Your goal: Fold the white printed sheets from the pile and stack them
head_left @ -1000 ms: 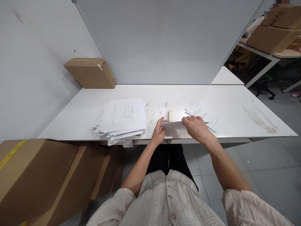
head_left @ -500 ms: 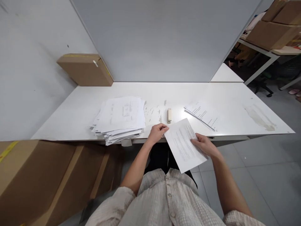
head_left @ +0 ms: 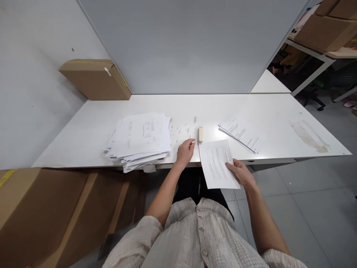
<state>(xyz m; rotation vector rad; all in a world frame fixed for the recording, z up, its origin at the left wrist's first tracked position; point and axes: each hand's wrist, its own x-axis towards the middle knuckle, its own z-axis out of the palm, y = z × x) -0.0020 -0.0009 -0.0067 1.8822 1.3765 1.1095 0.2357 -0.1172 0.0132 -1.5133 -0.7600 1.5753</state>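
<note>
Across the white desk (head_left: 181,105), a thick paper stack (head_left: 139,137) sits to the left and some printed sheets (head_left: 240,134) lie to the right. Between them, the person's right hand (head_left: 241,172) grips a printed page (head_left: 215,163) by its right side, overhanging the front edge. The left hand (head_left: 186,152), loosely curled and empty, hovers near the cream stapler (head_left: 200,134).

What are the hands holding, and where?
The right hand grips a white rectangular printed paper sheet by its right edge; the left hand holds nothing.
</note>
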